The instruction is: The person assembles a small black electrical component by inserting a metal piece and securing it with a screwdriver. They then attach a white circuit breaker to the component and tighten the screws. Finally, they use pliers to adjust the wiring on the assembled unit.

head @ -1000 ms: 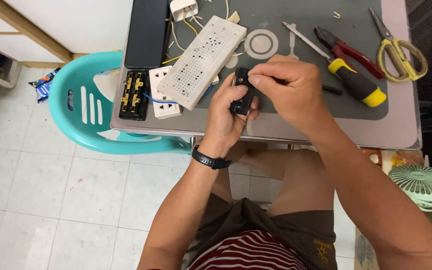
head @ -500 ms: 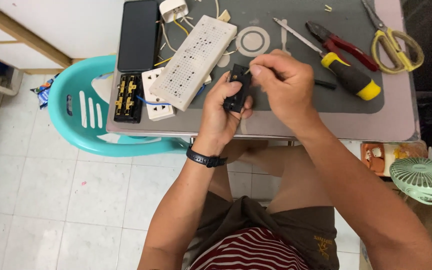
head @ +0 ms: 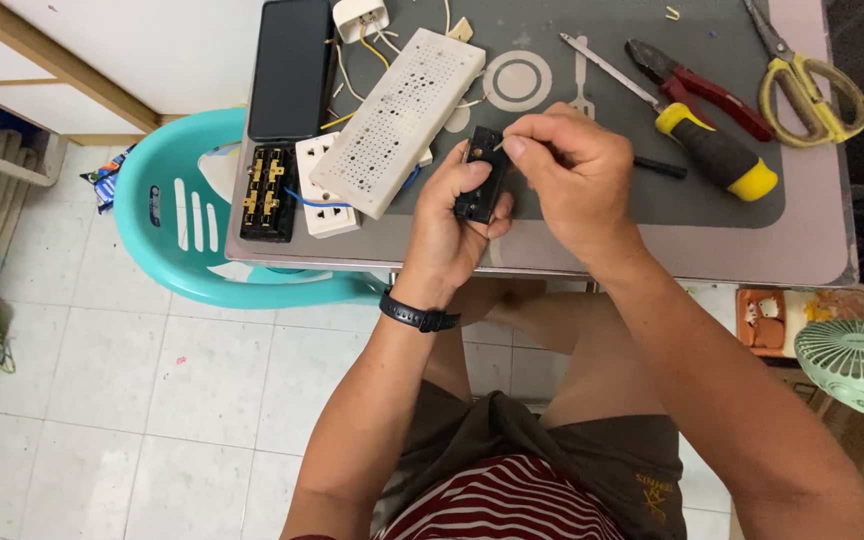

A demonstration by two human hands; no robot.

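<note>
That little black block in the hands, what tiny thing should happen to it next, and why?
Probably press the pinched bit down into the top of the black block. The left hand holds the block upright over the grey mat, and the right hand pinches something tiny right at its top corner.

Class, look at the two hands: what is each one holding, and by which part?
The left hand grips a small black socket part by its sides. The right hand pinches something tiny at the part's top; what it is cannot be told.

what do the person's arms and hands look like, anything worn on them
Both arms are bare with no sleeves showing. The left hand has a black band, like a watch or fitness strap, around its wrist. The right hand wears nothing: no glove, ring or band in view.
</note>
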